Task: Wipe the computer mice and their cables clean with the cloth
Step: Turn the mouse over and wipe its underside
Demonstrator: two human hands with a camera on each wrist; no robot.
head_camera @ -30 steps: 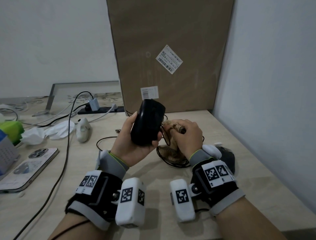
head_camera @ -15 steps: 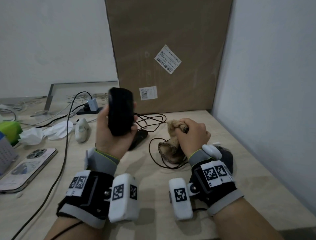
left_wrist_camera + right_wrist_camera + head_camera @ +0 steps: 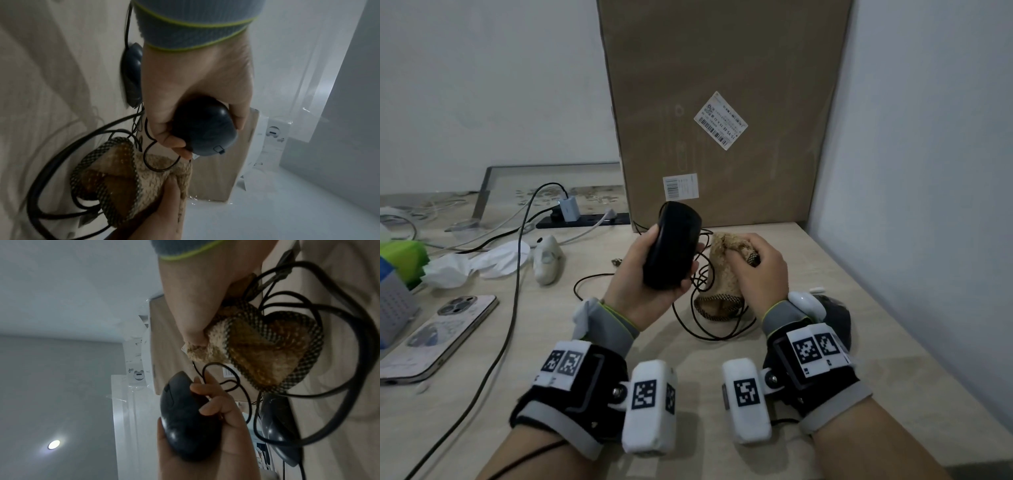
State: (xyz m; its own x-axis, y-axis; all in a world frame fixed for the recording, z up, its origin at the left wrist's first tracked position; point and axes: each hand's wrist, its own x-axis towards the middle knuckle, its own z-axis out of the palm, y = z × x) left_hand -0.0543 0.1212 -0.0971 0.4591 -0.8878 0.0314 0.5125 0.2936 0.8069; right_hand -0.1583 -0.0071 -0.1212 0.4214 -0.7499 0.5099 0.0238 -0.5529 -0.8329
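Note:
My left hand [image 3: 671, 258] grips a black wired mouse [image 3: 678, 233] upright above the table, thumb on one side and fingers on the other. Its thin black cable [image 3: 709, 329] drops in loops onto the table. My right hand [image 3: 753, 263] grips a bunched tan cloth [image 3: 722, 277] with a checked edge, right beside the mouse; the cloth's lower end rests among the cable loops. The left wrist view shows the held mouse [image 3: 207, 129] just above the cloth [image 3: 127, 175]. A second dark mouse [image 3: 277, 426] lies on the table behind them.
A white mouse [image 3: 548, 258] lies at the left, near crumpled tissue [image 3: 479, 263] and a phone [image 3: 438, 335]. A long black cable [image 3: 513, 308] crosses the left side. A tall cardboard box [image 3: 722, 102] stands behind. A dark object [image 3: 837, 318] sits under my right wrist, by the wall.
My left hand has brought the black mouse back to the right and a little lower, from well left of the cloth to right beside it. My right hand has kept hold of the cloth.

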